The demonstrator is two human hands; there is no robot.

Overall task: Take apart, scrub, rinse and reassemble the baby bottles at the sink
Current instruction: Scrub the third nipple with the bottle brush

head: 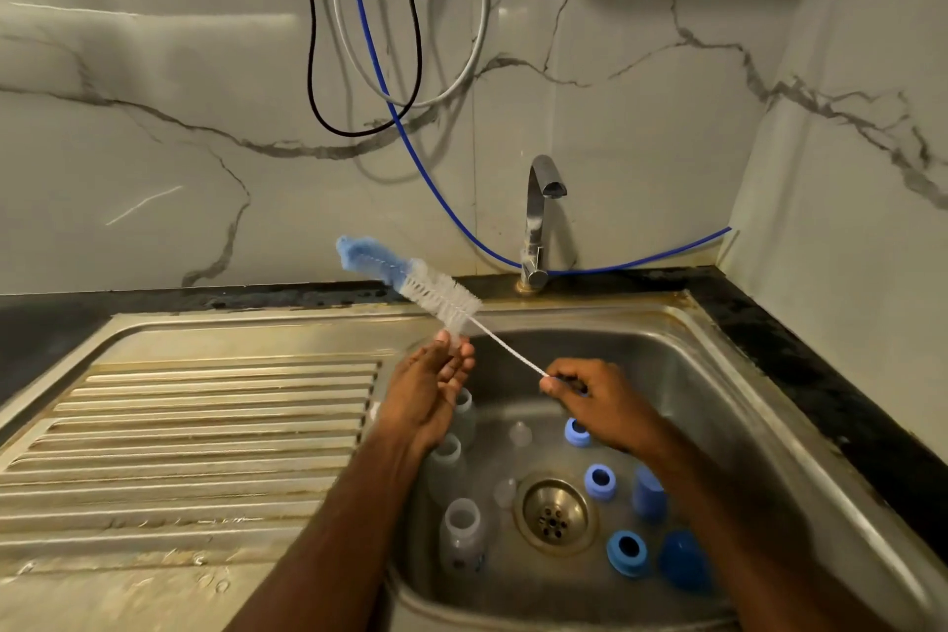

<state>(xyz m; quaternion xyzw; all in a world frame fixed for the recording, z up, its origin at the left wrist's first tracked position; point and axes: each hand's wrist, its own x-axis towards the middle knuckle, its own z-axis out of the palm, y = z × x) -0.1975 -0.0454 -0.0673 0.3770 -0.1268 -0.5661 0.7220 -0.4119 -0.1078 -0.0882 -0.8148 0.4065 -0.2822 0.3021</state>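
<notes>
My right hand [595, 398] pinches the twisted-wire handle of a bottle brush [410, 280] with white bristles and a blue sponge tip, held slanting up to the left over the sink. My left hand [433, 385] is raised with fingers straight, its fingertips touching the lower bristles. In the steel sink basin [682, 375] stand three clear bottle bodies [461, 534] along the left side. Several blue collar rings [627, 552], two blue caps [685, 559] and clear teats [520, 434] lie around the drain [555, 513].
A chrome tap [538, 216] stands behind the basin, turned off. The ribbed steel drainboard [195, 436] fills the left. Black, grey and blue hoses [379, 67] hang on the marble wall. A dark counter edge [821, 364] runs along the right.
</notes>
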